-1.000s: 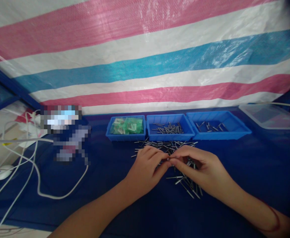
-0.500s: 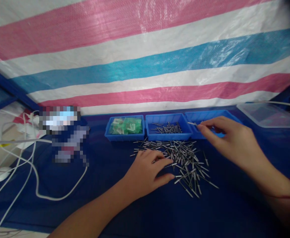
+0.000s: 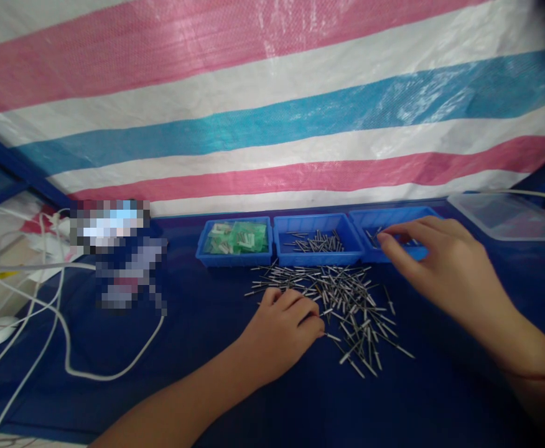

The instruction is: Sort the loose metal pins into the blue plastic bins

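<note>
A loose pile of small metal pins [image 3: 342, 298] lies on the dark blue table cover [image 3: 207, 348]. My left hand [image 3: 284, 330] rests at the pile's near left edge with its fingers curled, thumb and forefinger pinched on a pin. My right hand [image 3: 440, 261] reaches over the right blue bin [image 3: 370, 218], fingers stretched and slightly apart, with no pin visible in them. That bin holds a few pins. The middle blue bin [image 3: 354, 249] holds several more pins.
A third blue bin [image 3: 202, 249] on the left holds green and white packets. A clear plastic container [image 3: 510, 218] stands at the far right. White cables [image 3: 67, 354] loop across the left side. A striped tarp [image 3: 272, 124] hangs behind the bins.
My right hand carried a pin from the pile to the right bin and no longer shows it. My left hand stayed at the pile and curled its fingers on a pin.
</note>
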{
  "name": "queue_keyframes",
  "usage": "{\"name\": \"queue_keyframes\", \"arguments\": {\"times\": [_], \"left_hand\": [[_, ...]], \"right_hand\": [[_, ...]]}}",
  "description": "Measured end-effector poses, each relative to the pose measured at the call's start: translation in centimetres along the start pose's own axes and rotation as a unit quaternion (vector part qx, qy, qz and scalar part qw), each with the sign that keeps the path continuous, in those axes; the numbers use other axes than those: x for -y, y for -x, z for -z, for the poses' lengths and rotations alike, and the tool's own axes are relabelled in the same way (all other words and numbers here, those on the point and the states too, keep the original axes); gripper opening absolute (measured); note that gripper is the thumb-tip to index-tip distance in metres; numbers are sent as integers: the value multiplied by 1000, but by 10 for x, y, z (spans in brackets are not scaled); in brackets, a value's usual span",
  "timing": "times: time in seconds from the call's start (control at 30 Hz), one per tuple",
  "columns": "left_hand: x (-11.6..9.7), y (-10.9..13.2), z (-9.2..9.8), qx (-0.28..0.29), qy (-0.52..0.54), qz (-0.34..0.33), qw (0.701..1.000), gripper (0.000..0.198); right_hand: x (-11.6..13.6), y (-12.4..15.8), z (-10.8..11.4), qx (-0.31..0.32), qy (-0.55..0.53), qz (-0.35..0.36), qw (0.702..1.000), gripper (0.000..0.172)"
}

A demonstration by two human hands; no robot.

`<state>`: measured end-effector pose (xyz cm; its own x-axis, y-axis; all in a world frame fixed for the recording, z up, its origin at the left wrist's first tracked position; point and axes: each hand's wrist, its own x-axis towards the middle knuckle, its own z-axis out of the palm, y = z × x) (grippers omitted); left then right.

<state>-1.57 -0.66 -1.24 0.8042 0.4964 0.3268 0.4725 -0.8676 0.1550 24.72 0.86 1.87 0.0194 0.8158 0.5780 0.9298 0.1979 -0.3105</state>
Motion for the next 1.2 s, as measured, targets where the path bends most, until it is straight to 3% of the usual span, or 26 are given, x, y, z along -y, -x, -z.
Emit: {"name": "queue_keyframes", "arguments": {"times": [0.07, 0.17, 0.3, 0.43, 0.6, 0.77, 1.0, 1.2], "left_hand": [[0, -1, 1, -15, -9, 16, 1000, 12], [-1, -3, 7, -59, -9, 50, 997, 15], [-2, -5, 15, -101, 56, 80, 990, 15], [-1, -5, 16, -129, 156, 135, 970, 10], [-2, -7, 16, -145, 279, 255, 915, 10], [-1, -7, 19, -172, 315, 270, 894, 8], [0, -8, 20, -158, 307, 245, 906, 9], [2, -6, 15, -92, 174, 210, 958, 16]], "right_hand": [[19, 4, 3, 50, -69, 58, 995, 21], [42, 15, 1, 196, -189, 128, 954, 20], [60, 27, -8, 281, -248, 138, 917, 18], [66, 30, -15, 291, -296, 92, 905, 21], [70, 30, -16, 290, -336, 41, 895, 21], [72, 31, -13, 299, -348, 4, 889, 25], [68, 32, -15, 269, -338, -44, 901, 20], [53, 25, -13, 207, -327, -59, 920, 28]]}}
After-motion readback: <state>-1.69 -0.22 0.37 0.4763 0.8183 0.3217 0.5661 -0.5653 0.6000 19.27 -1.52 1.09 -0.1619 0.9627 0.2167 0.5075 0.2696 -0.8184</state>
